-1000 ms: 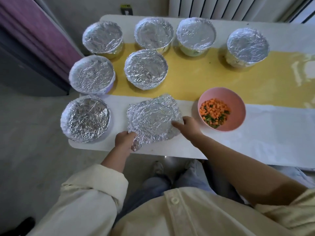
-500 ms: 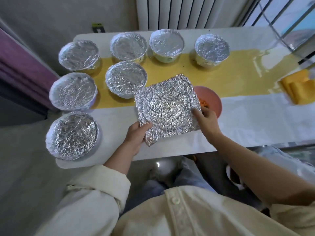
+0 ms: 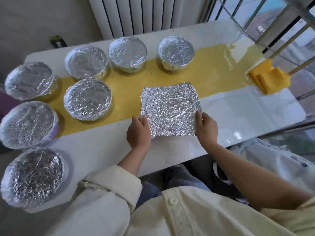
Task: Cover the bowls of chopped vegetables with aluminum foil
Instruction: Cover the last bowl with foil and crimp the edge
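A crinkled square sheet of aluminum foil [image 3: 170,108] with a round rim imprint sits at the table's middle. It hides the pink bowl of chopped vegetables beneath it. My left hand [image 3: 139,132] pinches the sheet's near left edge. My right hand [image 3: 206,127] pinches its near right edge. Several foil-covered bowls stand to the left and behind, among them one [image 3: 87,99] just left of the sheet and one [image 3: 176,52] behind it.
The white table [image 3: 247,116] has a yellow runner [image 3: 213,72] across it. A folded yellow cloth [image 3: 262,77] lies at the far right edge. A radiator [image 3: 144,12] stands behind the table, and window rails are at the right.
Both hands lifted the foil sheet off the table and carried it right, over the pink bowl. The bowl, fully visible before, is now hidden beneath the sheet.
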A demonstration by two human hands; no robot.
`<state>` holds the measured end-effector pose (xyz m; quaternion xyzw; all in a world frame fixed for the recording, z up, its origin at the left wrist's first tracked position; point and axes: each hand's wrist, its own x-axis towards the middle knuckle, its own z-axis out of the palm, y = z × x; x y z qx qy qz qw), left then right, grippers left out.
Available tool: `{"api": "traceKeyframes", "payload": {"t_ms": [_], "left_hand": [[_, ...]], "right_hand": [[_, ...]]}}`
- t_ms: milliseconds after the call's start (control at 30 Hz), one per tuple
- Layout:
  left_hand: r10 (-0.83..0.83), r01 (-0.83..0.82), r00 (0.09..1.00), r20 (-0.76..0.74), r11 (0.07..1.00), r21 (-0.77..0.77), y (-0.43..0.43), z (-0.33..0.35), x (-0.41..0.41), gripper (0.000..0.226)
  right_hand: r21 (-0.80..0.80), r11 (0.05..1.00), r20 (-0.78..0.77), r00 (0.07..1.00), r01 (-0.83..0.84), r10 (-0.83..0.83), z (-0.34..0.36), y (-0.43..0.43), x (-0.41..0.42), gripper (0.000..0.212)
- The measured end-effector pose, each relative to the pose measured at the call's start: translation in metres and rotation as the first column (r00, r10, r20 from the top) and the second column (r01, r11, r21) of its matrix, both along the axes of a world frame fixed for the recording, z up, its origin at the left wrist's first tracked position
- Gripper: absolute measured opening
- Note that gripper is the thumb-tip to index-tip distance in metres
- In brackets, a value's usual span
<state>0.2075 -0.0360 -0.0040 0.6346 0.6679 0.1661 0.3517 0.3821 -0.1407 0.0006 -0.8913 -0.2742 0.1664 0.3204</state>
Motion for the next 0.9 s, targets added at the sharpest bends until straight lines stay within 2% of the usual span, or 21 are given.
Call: {"api": "traceKeyframes", "payload": {"t_ms": [233,400,633,800,900], "left_hand": [[-0.044,0.043,0.996,-0.079,0.999,-0.010,0.007,-0.016,0.007,0.048],[0.046,-0.050,0.997,-0.066,0.997,-0.064,0.013,-0.011,0.008,0.046],[0.137,-0.137,0.991,-0.007,0.983,-0.120,0.040,-0.006,0.031,0.045],[0.147,-0.147,0.989,-0.005,0.985,-0.087,0.039,-0.020,0.047,0.038],[0.180,-0.180,0.984,0.005,0.982,-0.060,0.036,-0.022,0.051,0.033]], "right_hand": [[-0.086,0.996,-0.075,0.997,0.010,-0.017,-0.019,0.003,0.016,0.044],[-0.105,0.993,-0.145,0.988,0.045,-0.060,-0.014,0.011,0.030,0.028],[-0.150,0.985,-0.203,0.972,0.085,-0.114,-0.003,0.048,0.049,0.043],[-0.049,0.992,-0.154,0.981,0.113,-0.120,-0.019,0.054,0.043,0.033],[-0.025,0.994,-0.148,0.983,0.109,-0.112,-0.024,0.053,0.044,0.034]]}}
